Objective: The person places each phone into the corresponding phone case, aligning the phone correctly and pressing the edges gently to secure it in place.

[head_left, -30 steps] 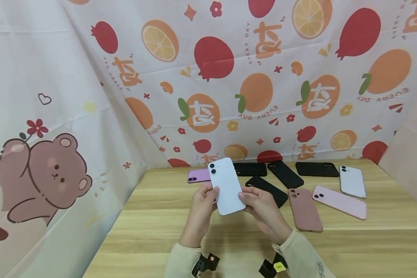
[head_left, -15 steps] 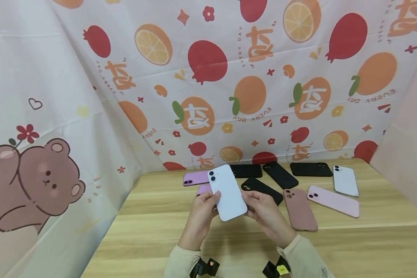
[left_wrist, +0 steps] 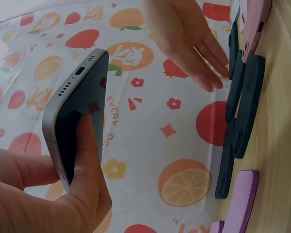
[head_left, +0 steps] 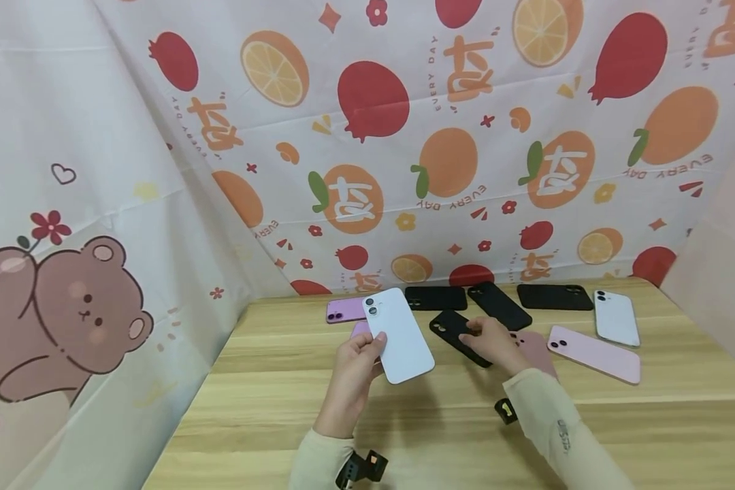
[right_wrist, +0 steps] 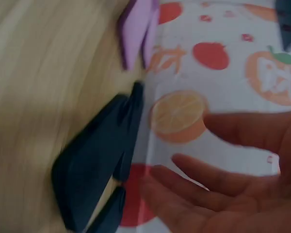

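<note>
My left hand [head_left: 356, 374] holds a white phone [head_left: 401, 340] tilted above the table, its back with two camera lenses facing up in the head view. In the left wrist view the thumb and fingers grip the phone's lower part, and its dark screen [left_wrist: 82, 107] shows. Over a black phone case [head_left: 455, 332] lying on the table reaches my right hand [head_left: 496, 344]. Seen from the right wrist, its fingers [right_wrist: 179, 194] are spread and loosely bent beside the black cases, holding nothing; a gap shows between hand and cases.
Other black phone cases [head_left: 499, 306] lie along the table's back, near the printed curtain [head_left: 404, 170]. To the right are a dusty-pink case [head_left: 535, 348], partly behind my right hand, a pale pink phone [head_left: 595, 354] and a white phone [head_left: 617, 318]. Purple phones [head_left: 346, 309] lie back left.
My right hand has let go of the white phone and moved right and forward to the black case. The left hand keeps holding the phone in nearly the same spot.
</note>
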The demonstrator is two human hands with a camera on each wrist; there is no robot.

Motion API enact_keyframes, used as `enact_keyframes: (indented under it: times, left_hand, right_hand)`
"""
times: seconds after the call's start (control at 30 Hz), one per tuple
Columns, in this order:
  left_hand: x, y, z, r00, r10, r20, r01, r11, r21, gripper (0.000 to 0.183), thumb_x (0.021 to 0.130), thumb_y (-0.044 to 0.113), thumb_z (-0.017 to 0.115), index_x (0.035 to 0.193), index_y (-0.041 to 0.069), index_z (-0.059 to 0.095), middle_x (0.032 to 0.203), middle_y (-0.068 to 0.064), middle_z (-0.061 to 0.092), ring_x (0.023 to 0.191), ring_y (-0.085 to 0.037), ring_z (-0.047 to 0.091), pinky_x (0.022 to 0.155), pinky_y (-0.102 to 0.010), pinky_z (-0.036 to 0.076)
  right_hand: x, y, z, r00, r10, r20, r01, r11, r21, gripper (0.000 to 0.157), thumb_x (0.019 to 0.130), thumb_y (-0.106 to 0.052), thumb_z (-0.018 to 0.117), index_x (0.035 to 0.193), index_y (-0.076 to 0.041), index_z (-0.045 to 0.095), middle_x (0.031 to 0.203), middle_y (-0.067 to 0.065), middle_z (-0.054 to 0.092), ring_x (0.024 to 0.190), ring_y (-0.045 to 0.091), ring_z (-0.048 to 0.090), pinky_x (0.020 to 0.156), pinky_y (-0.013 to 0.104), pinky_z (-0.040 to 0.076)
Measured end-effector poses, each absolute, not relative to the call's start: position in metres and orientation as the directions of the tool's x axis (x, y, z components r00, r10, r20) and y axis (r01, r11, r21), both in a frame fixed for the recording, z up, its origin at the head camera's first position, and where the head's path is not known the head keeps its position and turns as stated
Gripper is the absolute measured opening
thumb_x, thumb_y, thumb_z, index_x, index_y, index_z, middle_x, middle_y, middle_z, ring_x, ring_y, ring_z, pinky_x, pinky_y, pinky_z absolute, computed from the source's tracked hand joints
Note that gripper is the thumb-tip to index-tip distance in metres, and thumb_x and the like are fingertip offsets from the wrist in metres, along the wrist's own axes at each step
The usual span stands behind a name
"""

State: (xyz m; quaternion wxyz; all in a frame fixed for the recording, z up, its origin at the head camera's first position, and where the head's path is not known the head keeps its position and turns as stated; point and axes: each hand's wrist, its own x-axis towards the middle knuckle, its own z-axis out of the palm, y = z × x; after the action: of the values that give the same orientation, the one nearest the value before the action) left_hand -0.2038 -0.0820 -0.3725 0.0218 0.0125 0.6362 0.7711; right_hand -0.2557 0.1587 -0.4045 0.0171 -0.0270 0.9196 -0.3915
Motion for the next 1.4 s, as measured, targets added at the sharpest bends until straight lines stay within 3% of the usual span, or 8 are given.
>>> enact_keyframes:
  times: [0.17,0.3,0.4,0.63,0.83,0.93,1.13,1.4]
  left_hand:
    - [-0.202,-0.08,-0.371,-0.998,0.06,-0.009,-0.021,-0.199,0.98,0.027,0.099,0.008,0.051,0.108,-0.017,0.051,0.083,-0.004,0.063,0.074,-0.011,0.062,0.067,-0.025,0.052]
    - [-0.201,-0.08,-0.37,-0.998,0.068,-0.006,-0.02,-0.2,0.98,0.028,0.099,0.008,0.051,0.109,-0.018,0.051,0.082,-0.004,0.064,0.076,-0.011,0.061,0.068,-0.025,0.053]
    - [-0.201,-0.082,-0.369,-0.998,0.063,-0.012,-0.023,-0.189,0.982,0.03,0.099,0.009,0.051,0.111,-0.018,0.051,0.083,-0.004,0.065,0.076,-0.011,0.062,0.067,-0.025,0.052]
    - [-0.2,-0.082,-0.368,-0.998,0.059,-0.024,-0.035,-0.196,0.98,0.03,0.099,0.01,0.052,0.112,-0.017,0.051,0.084,-0.005,0.065,0.076,-0.011,0.062,0.067,-0.025,0.052]
    - [-0.199,-0.082,-0.367,-0.998,0.053,-0.028,-0.038,-0.19,0.981,0.028,0.099,0.01,0.051,0.111,-0.016,0.051,0.083,-0.004,0.065,0.075,-0.011,0.062,0.067,-0.025,0.052]
    - [-0.199,-0.083,-0.367,-0.998,0.054,-0.029,-0.039,-0.188,0.981,0.027,0.099,0.01,0.052,0.109,-0.015,0.052,0.082,-0.004,0.065,0.076,-0.011,0.062,0.066,-0.025,0.052]
    - [-0.199,-0.082,-0.369,-0.998,0.059,-0.028,-0.039,-0.193,0.98,0.019,0.098,0.01,0.053,0.1,-0.009,0.051,0.079,-0.002,0.063,0.074,-0.012,0.06,0.064,-0.025,0.052]
    - [-0.2,-0.079,-0.371,-0.997,0.065,-0.03,-0.043,-0.2,0.979,0.023,0.098,0.011,0.053,0.105,-0.011,0.054,0.082,-0.002,0.063,0.075,-0.012,0.059,0.065,-0.025,0.051]
  right_hand:
    - [-0.27,0.158,-0.41,-0.993,-0.067,-0.1,0.001,0.824,-0.567,0.052,0.091,-0.017,0.065,0.128,0.015,0.049,0.128,0.034,0.051,0.116,0.049,0.049,0.092,0.058,0.043]
    - [-0.279,0.156,-0.415,-0.987,-0.054,-0.151,0.021,0.889,-0.457,0.046,0.089,-0.016,0.067,0.121,0.015,0.054,0.12,0.032,0.055,0.11,0.047,0.052,0.092,0.056,0.044]
    - [-0.285,0.154,-0.419,-0.984,-0.05,-0.169,0.024,0.911,-0.411,0.04,0.085,-0.014,0.071,0.111,0.013,0.058,0.11,0.029,0.059,0.104,0.045,0.055,0.09,0.054,0.045]
    - [-0.29,0.157,-0.427,-0.972,-0.003,-0.236,0.089,0.921,-0.379,0.048,0.082,-0.015,0.076,0.118,0.01,0.056,0.116,0.031,0.056,0.109,0.049,0.05,0.091,0.063,0.04]
    - [-0.287,0.155,-0.429,-0.987,0.042,-0.154,0.103,0.904,-0.414,0.056,0.075,-0.017,0.083,0.114,0.012,0.056,0.116,0.037,0.043,0.107,0.052,0.044,0.086,0.063,0.041]
    - [-0.286,0.156,-0.428,-0.991,0.07,-0.11,0.113,0.88,-0.461,0.056,0.077,-0.014,0.08,0.115,0.016,0.052,0.116,0.039,0.037,0.104,0.052,0.044,0.083,0.062,0.043]
    - [-0.276,0.163,-0.419,-0.997,0.048,-0.068,0.078,0.811,-0.58,0.04,0.093,-0.011,0.061,0.126,0.01,0.048,0.121,0.033,0.052,0.1,0.046,0.056,0.082,0.059,0.046]
    - [-0.253,0.165,-0.407,-0.992,0.039,0.117,-0.061,0.664,-0.745,0.033,0.094,-0.007,0.059,0.121,0.01,0.055,0.108,0.028,0.06,0.1,0.042,0.057,0.082,0.053,0.047]
